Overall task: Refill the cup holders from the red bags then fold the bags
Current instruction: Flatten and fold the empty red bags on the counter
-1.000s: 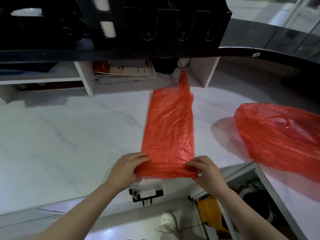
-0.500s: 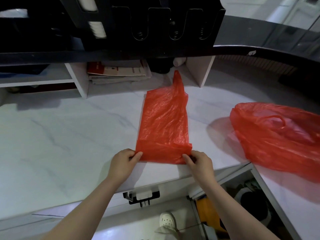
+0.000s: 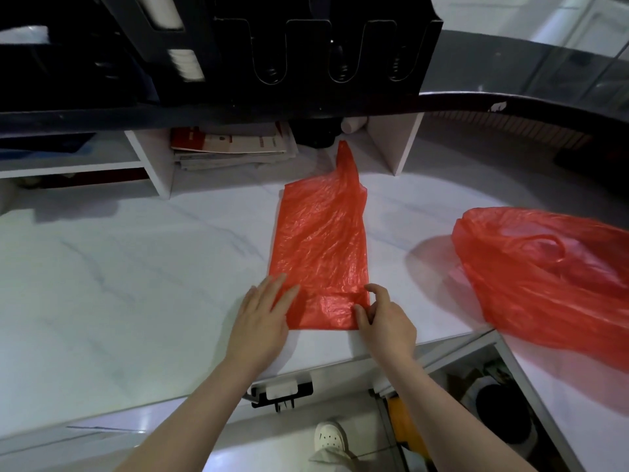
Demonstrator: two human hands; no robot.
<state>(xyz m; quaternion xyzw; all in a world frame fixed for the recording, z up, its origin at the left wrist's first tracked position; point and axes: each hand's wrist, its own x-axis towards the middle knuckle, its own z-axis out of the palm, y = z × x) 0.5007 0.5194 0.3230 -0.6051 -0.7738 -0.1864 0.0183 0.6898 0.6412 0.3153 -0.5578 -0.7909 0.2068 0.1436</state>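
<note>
A flattened red plastic bag [image 3: 320, 243] lies lengthwise on the white marble counter [image 3: 119, 284], its handle pointing away from me. Its near end is folded over into a short band. My left hand [image 3: 262, 318] presses flat with straight fingers on the left side of that fold. My right hand [image 3: 384, 318] pinches the fold's right corner between thumb and fingers. A second red bag [image 3: 551, 274] lies crumpled and puffy on the counter to the right. The black cup holder [image 3: 306, 46] with several slots hangs above the back of the counter; white cups show in its left slots.
White shelf dividers [image 3: 153, 165] at the back hold a stack of papers and booklets [image 3: 231, 148]. A dark curved ledge [image 3: 510, 107] runs across the back right. Below the counter's near edge are an open cabinet [image 3: 476, 403] and my shoe [image 3: 330, 437].
The near end of the bag has been folded away from me. My left hand has gone from pinching the bag's corner to pressing flat on the fold; my right hand still pinches its corner.
</note>
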